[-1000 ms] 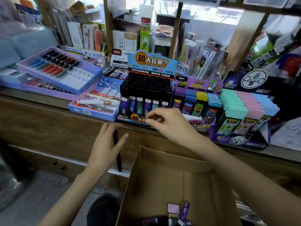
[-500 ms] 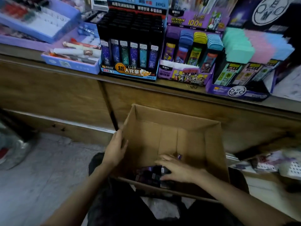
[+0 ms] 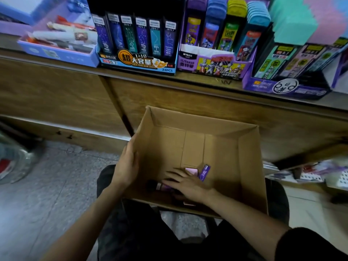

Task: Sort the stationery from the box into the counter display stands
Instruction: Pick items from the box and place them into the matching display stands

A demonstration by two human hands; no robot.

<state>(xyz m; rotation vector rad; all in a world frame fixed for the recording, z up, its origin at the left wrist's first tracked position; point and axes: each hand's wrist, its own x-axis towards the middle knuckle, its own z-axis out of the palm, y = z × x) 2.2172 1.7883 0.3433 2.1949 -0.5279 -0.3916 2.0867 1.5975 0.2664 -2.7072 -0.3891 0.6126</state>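
Observation:
An open cardboard box (image 3: 248, 166) sits on my lap below the counter. A few small lead cases lie on its floor: a purple one (image 3: 204, 172), a pink one (image 3: 192, 170) and a dark one (image 3: 152, 185). My right hand (image 3: 185, 184) lies flat inside the box, fingers spread over the cases near the left. My left hand (image 3: 127, 165) holds the box's left wall, thumb on the inner face. On the counter stand the blue-fronted display of black lead cases (image 3: 137, 62), the purple Ultraman stand (image 3: 214, 65) and a third purple stand (image 3: 286, 87).
A light blue tray of pens (image 3: 56, 51) stands at the counter's left. The wooden counter front (image 3: 56, 98) rises right behind the box. A clear plastic bag (image 3: 15, 162) lies on the grey floor at left; packaged goods (image 3: 320, 172) fill a low shelf at right.
A second ago my right hand was up at the black-case display and my left on the counter edge. Both came down to the box, and my view tilted down.

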